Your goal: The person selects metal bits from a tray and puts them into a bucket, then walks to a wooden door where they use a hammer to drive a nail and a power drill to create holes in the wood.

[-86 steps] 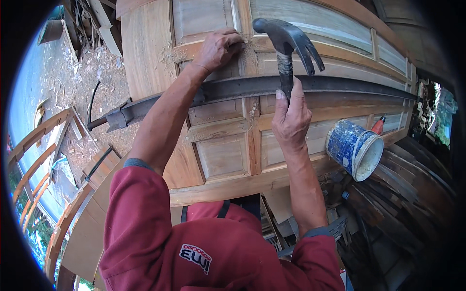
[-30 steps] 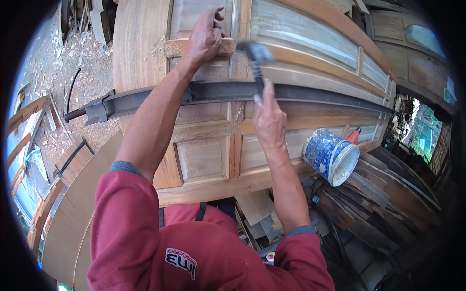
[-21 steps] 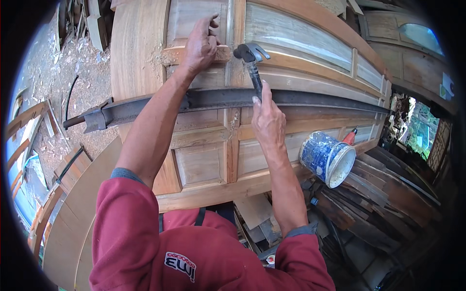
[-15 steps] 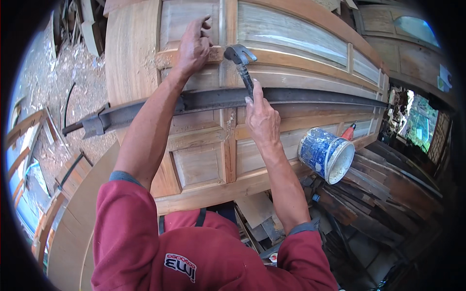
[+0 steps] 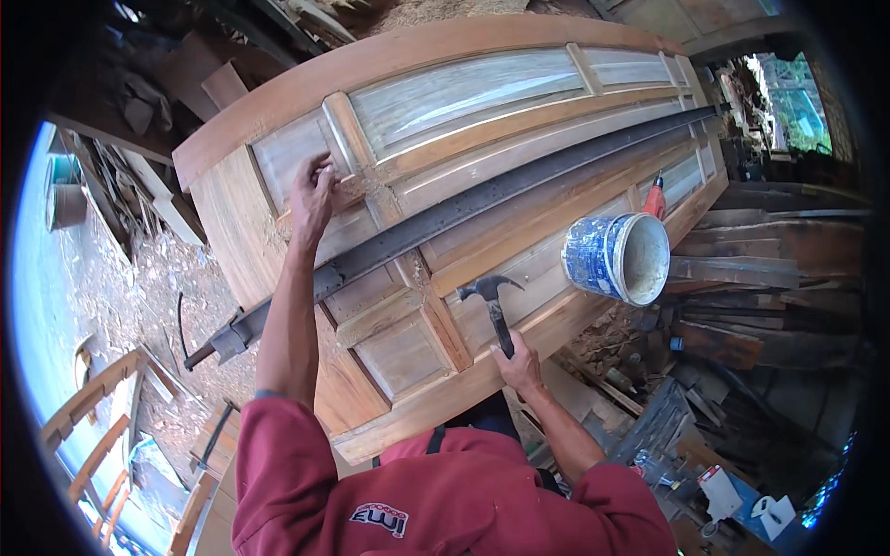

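Observation:
A wooden panelled door [image 5: 232, 219] lies flat before me, with sawdust along several joints. My left hand [image 5: 313, 199] hovers over its left part, near a small upper panel. The fingers are curled together; what they hold, if anything, is hidden. My right hand [image 5: 521, 369] grips a claw hammer [image 5: 498, 315] low on its dark handle. The hammer's metal head is over the lower rail, apart from the left hand. A long dark metal bar clamp [image 5: 482, 193] runs across the door, passing under my left forearm.
On the door's near right side lies a blue and white paint-stained bucket [image 5: 591, 259], tipped toward me. Behind it is a red-handled tool [image 5: 655, 199]. Stacked planks [image 5: 742, 269] fill the right side. Wood shavings [image 5: 167, 278] cover the ground at left, beside a curved wooden frame [image 5: 93, 398].
My right hand has drawn the hammer back toward me, away from the left hand. The left hand stays by the same joint. The view has turned and shifted.

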